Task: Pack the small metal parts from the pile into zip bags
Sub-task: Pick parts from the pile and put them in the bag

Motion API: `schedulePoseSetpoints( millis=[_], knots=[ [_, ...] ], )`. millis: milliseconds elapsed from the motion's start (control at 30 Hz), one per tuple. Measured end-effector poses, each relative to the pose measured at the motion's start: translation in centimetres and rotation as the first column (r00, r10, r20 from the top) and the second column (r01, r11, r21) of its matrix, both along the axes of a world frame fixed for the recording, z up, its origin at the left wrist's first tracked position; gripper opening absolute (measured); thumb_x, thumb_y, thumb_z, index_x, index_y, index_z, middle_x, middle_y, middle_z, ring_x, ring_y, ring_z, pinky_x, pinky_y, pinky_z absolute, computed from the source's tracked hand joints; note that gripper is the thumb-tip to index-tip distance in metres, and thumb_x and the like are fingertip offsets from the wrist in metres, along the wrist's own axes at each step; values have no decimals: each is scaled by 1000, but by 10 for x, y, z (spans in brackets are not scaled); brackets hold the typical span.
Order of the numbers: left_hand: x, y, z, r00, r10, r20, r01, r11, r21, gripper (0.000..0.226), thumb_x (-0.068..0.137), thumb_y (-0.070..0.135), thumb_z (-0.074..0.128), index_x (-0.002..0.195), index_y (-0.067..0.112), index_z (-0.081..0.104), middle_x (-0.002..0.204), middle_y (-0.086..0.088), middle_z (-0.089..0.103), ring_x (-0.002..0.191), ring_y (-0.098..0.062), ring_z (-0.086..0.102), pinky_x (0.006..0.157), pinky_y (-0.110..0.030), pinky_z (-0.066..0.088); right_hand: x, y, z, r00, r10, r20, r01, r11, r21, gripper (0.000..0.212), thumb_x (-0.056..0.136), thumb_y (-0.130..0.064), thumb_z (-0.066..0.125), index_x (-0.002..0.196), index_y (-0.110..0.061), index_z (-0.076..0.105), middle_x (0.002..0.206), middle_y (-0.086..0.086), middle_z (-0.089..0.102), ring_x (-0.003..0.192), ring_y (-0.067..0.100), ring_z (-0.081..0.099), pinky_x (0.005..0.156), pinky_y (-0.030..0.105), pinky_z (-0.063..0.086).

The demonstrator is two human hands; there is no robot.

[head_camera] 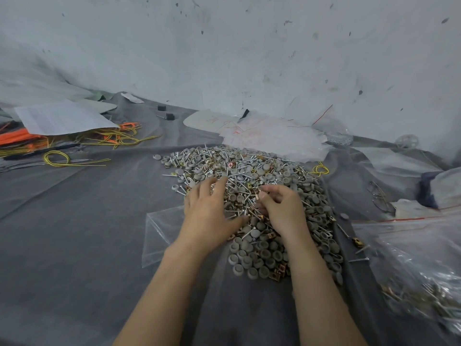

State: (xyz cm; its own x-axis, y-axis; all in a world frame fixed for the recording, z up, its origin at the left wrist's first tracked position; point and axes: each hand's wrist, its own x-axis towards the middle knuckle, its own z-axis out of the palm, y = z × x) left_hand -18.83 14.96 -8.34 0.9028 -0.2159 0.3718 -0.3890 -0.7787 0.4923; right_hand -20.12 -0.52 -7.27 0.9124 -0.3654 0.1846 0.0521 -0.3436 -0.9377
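Head view.
- Pile (252,176): middle of the grey cloth (74,233), long axis running from the person toward the wall. Shiny slim screws lying every way, matte grey round caps, small brassy square clips.
- Left hand (212,213): flat on the pile, fingers spread wide, pointing toward the wall.
- Right hand (282,208): fingers curled, thumb meeting forefinger among the screws; whether it holds one, I cannot tell.
- Zip bag (159,233): clear, flat, under the left wrist.
- Filled bag (421,275): right, crinkled.
- Yellow wires (64,161): far left, looped.
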Motion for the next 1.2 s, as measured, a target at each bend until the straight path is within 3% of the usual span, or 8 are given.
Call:
schedulePoseSetpoints(
  millis=[67,167,367,733,933,1000,1133,1200],
  knots=[
    [8,11,0,985,39,-169,-7,983,184,112,67,69,65,151,28,3,159,-2,8,146,-25,-1,116,-48,0,0,2,0,1000,5,-3,-5,999,-33,12,93,-7,56,102,-12,64,82,-2,67,72,8,65,73,26,55],
    [16,15,-7,959,37,-279,34,968,247,118,64,73,64,151,29,-2,159,-3,11,146,-26,-6,114,-54,-6,0,6,0,1000,19,-4,-19,996,-84,11,91,-8,59,93,-18,63,85,-1,67,77,10,65,74,26,54],
    [16,15,-16,979,25,-204,17,979,204,113,65,76,60,151,29,4,155,-2,24,146,-26,8,114,-55,-2,0,11,-1,1000,21,4,-20,989,-150,9,90,-14,62,92,-23,61,89,-6,66,80,2,60,61,8,40],
    [15,15,-12,943,84,-323,3,965,261,126,58,86,55,151,28,-5,158,-4,16,146,-27,4,112,-58,-8,-1,14,-2,999,46,15,-42,983,-176,7,89,-15,62,87,-22,62,84,-4,65,77,5,60,61,11,40],
    [18,24,-5,926,73,-371,47,951,305,122,57,81,62,151,30,2,158,-4,15,146,-28,-1,112,-58,-10,-2,17,-1,997,71,29,-63,973,-221,17,93,-11,56,89,-27,62,84,-10,62,60,13,54,47,8,37],
    [18,21,-4,927,82,-366,43,946,321,119,60,78,63,151,29,3,157,-6,18,146,-29,0,112,-57,-9,-3,18,-1,997,70,32,-60,970,-235,18,93,-11,55,88,-26,62,81,-13,59,63,14,54,48,7,37],
    [15,15,0,955,85,-284,-21,975,221,113,66,70,66,152,27,4,155,-8,19,145,-30,6,114,-55,-3,-3,17,-2,998,50,34,-40,971,-237,18,93,-11,54,91,-26,63,82,-17,58,60,9,53,48,7,37],
    [11,16,8,982,19,-188,-22,1000,-15,109,69,65,69,152,26,10,152,-6,28,141,-29,20,117,-52,10,-3,15,-2,999,32,44,-22,978,-209,18,94,-11,54,90,-26,62,81,-17,58,56,6,50,46,7,37]
  ],
)
